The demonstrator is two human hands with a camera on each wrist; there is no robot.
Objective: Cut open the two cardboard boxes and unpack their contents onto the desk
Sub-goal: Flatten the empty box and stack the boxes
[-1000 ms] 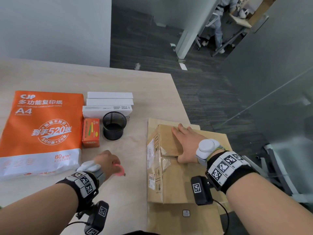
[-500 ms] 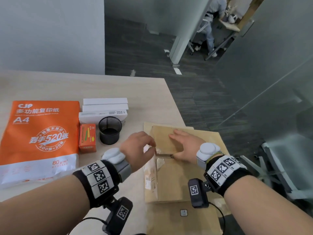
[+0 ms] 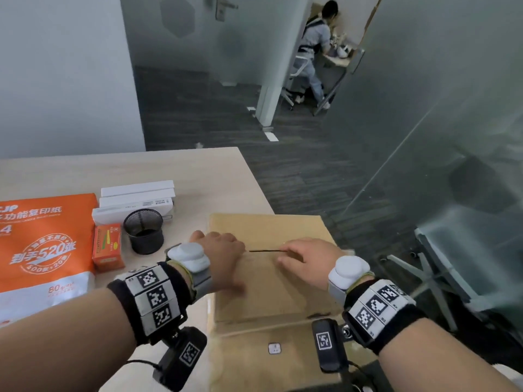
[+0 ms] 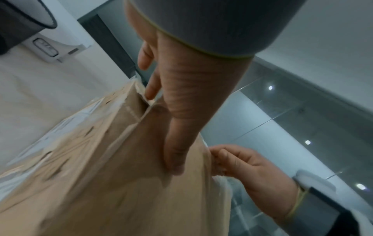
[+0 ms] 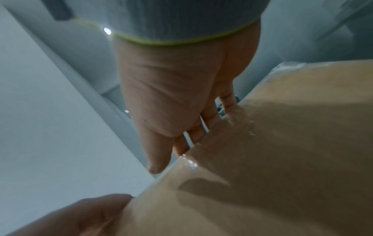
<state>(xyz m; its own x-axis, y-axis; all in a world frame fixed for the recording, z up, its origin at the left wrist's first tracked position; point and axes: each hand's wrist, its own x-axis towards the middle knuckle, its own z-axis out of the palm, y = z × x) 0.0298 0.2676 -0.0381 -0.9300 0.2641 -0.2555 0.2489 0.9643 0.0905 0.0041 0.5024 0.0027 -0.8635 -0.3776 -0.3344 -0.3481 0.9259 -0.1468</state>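
Cool, even overhead light; ceiling lamps glint in the glass wall. Wrist views are dim, smeared with motion blur, edges bowed; the head view is softly blurred.

Box (image 3: 271, 290): lay on the counter (image 3: 198, 176), seam slit open.
Left hand (image 3: 223, 250), right hand (image 3: 308, 258): rested on it.

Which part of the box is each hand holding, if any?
Both hands hold the top box's near flap at its seam edge: left hand at the left end, right hand at the right.
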